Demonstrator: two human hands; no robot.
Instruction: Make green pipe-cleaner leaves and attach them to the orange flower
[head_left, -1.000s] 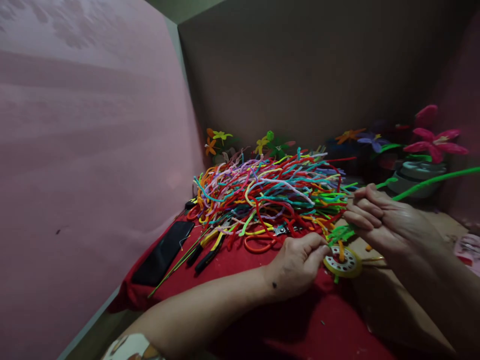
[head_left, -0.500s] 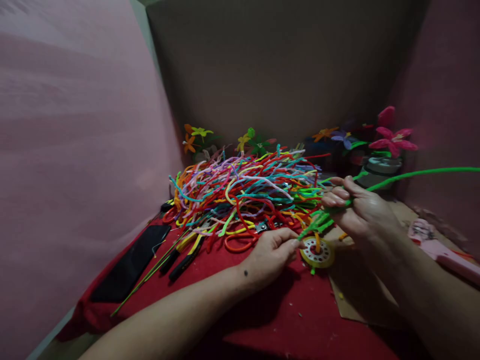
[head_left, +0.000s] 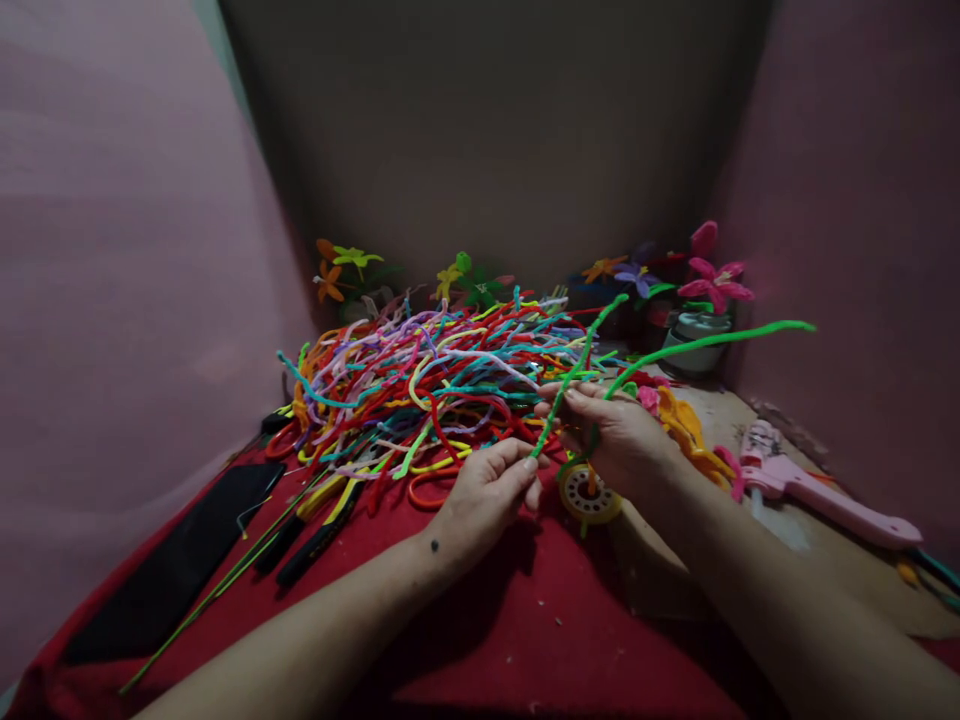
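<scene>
Pinches a green strand (head_left: pixel 576 372) narrowly between thumb and fingertips of the left hand (head_left: pixel 478 502), over the red cloth (head_left: pixel 480 630); curls the right hand (head_left: pixel 624 432) about a longer green strand (head_left: pixel 697 344), though in this dim light cannot tell how firmly. Risks a slip from a loose hold, or a kink from a sharp pull; could also snag in the multicoloured pile (head_left: pixel 427 370) behind, or knock the yellow-rimmed spool (head_left: pixel 604 494) just below by swinging low.

green pipe cleaners (head_left: pixel 579 369): fuzzy | glue gun (head_left: pixel 836 502): smooth plastic | tablecloth (head_left: pixel 555 645): matt cloth
</scene>
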